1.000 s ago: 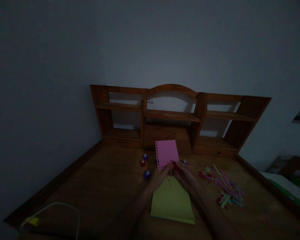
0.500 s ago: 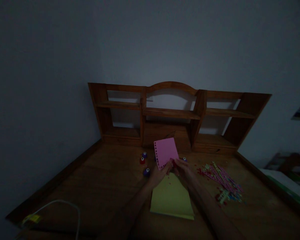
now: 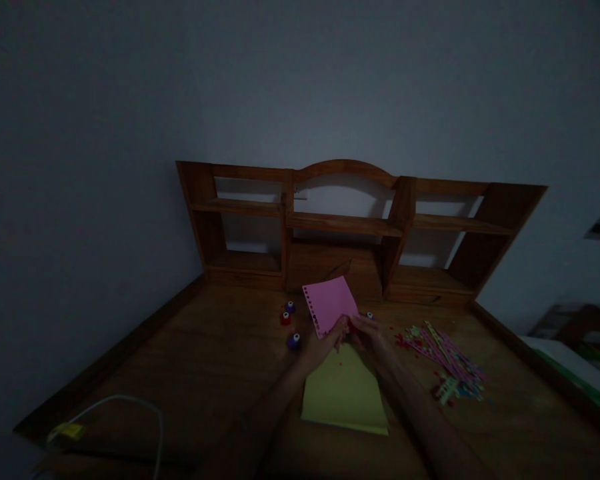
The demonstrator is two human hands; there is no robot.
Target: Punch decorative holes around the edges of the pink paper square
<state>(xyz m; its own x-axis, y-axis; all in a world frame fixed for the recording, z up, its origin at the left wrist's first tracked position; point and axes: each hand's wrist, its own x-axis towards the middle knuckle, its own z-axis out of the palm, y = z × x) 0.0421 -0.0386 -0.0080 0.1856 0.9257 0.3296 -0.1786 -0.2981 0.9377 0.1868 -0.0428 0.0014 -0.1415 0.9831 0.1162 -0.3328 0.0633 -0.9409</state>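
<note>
A pink sheet of paper (image 3: pixel 331 300) with a row of punched holes down its left edge is held up over the desk. My left hand (image 3: pixel 334 333) is closed on its lower edge. Close beside it, my right hand (image 3: pixel 369 330) is closed around a small red paper punch (image 3: pixel 351 325) at the sheet's lower right corner; the fingers hide most of the punch. Beneath both hands lies a stack of yellow paper (image 3: pixel 345 397), with tiny red bits on its upper part.
Small purple punches (image 3: pixel 294 341) and a red punch (image 3: pixel 285 319) stand left of the hands. To the right is a pile of pink and yellow strips (image 3: pixel 447 353) with scattered coloured bits. A wooden shelf unit (image 3: pixel 343 223) lines the back; a white cable (image 3: pixel 125 398) curves at front left.
The pink sheet has tilted slightly, its upper left corner shifting left. Both hands stay together at its lower edge. The view has moved very slightly.
</note>
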